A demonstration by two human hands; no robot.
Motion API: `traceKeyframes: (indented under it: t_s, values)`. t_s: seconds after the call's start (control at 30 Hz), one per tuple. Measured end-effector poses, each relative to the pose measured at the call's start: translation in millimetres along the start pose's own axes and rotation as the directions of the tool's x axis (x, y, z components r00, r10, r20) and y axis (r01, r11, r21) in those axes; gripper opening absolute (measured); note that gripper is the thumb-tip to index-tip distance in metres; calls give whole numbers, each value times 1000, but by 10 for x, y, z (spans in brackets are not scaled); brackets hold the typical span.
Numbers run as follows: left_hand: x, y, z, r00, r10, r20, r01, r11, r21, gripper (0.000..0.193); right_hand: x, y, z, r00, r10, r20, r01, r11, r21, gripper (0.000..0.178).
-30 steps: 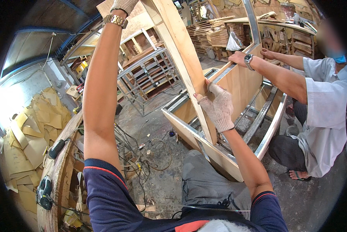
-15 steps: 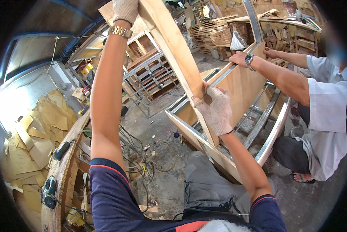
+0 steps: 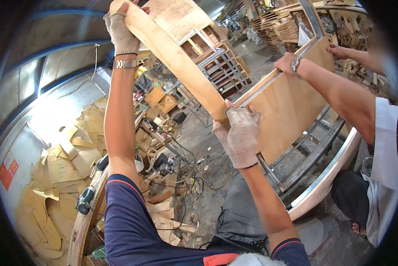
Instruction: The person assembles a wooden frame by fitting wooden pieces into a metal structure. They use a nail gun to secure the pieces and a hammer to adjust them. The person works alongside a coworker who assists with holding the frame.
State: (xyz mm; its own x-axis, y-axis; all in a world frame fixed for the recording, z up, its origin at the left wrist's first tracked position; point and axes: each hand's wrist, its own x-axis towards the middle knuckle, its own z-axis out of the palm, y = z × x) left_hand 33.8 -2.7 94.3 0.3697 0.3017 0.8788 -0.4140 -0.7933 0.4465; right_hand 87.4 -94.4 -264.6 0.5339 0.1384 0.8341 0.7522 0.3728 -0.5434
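A long pale wooden board (image 3: 176, 60) slants across the upper middle. My left hand (image 3: 122, 37), in a knit glove with bare fingertips, is closed round its upper end. My right hand (image 3: 238, 135), gloved the same way, grips the board's lower end, where it meets a broad plywood panel (image 3: 287, 111) edged with metal strip. A co-worker's hand (image 3: 289, 64) rests on that panel's top edge, and the co-worker's other hand (image 3: 336, 51) holds its far end. Beneath the panel lies a wooden frame with metal bars (image 3: 307, 166).
A curved wooden bench edge (image 3: 81, 221) with a green-black power tool (image 3: 84, 199) runs along the left. Yellowish sheet offcuts (image 3: 52, 177) are heaped beyond it. Cables (image 3: 199, 177) and wood scraps litter the floor. A metal frame (image 3: 225, 71) and stacked timber (image 3: 274, 29) stand behind.
The board leans further left, and its lower end has come up off the frame's near side. My view has turned left. The co-worker's hands still hold the panel.
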Motion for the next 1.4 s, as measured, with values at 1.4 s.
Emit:
traceKeyframes:
  t_s: [1.4]
  values:
    - [82,-597,-509,761,324,562,315,573,-757,43,232,-309,-299,955,291,63,-298,931,213,55]
